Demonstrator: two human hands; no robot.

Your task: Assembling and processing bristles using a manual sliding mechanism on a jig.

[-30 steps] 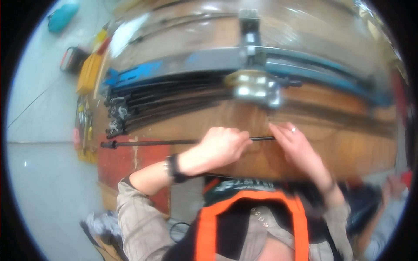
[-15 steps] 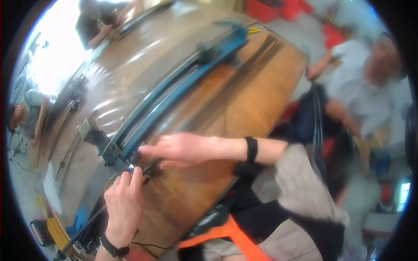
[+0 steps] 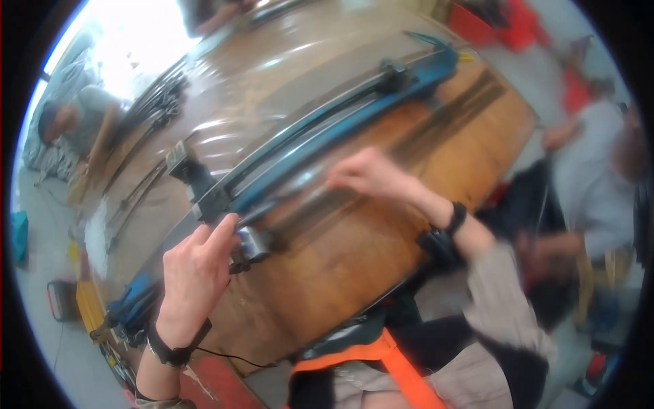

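While my left hand [image 3: 194, 273] sits by the metal block [image 3: 253, 244], likely steadying, can't tell if it or right hand [image 3: 371, 177] grips anything.

On the left, a person in a grey top [image 3: 97, 123] sits by the far side of the brown table [image 3: 334, 279]. On the right is another person in a pale shirt [image 3: 599, 180], all blurry. Some red things [image 3: 521, 24] lie past the table's far corner. On the left, a black case with a red edge [image 3: 63, 301] is just beside a long yellow box [image 3: 88, 303]. A blue-green bag [image 3: 19, 237] is on the pale floor [image 3: 46, 249]. A very bright light [image 3: 139, 41] shines at the top left.
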